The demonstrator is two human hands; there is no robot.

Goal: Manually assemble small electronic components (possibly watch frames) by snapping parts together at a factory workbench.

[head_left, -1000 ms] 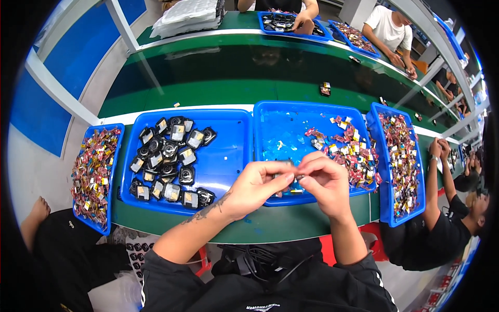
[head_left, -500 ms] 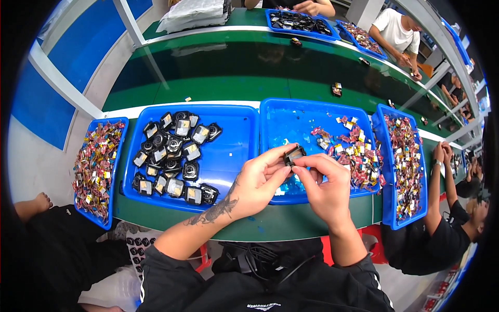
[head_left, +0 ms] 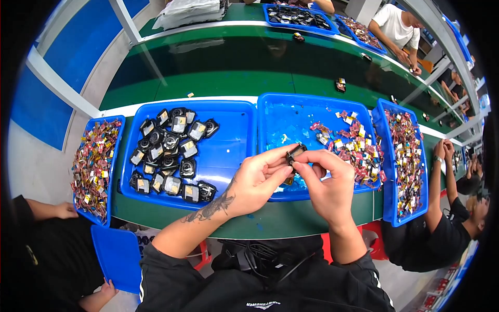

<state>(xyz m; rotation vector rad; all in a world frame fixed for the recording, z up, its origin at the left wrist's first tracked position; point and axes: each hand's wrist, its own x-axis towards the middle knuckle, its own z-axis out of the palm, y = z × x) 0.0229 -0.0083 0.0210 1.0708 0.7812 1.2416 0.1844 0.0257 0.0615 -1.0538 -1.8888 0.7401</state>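
A small black watch case (head_left: 297, 151) is held up between my two hands, above the near edge of a blue tray (head_left: 278, 112) holding small pink, yellow and white electronic parts (head_left: 358, 156). My left hand (head_left: 261, 178) grips the case from its left side, thumb and fingers closed on it. From the right, the thumb and fingertips of my right hand (head_left: 327, 177) pinch at its edge; whether they also hold a small part is hidden. Left of my hands, another blue tray (head_left: 228, 125) carries a cluster of black watch cases (head_left: 169, 140).
Narrow blue bins of small parts stand at the left (head_left: 96, 166) and right (head_left: 405, 161). A green conveyor belt (head_left: 208, 62) runs beyond, with scattered pieces. At lower left a person holds a blue tray (head_left: 117, 255). Other people work at right and across the belt.
Both hands stay together at the watch case, which has tilted a little, and my right hand has turned slightly. At the lower left, a person's hand and a blue tray have come into view.
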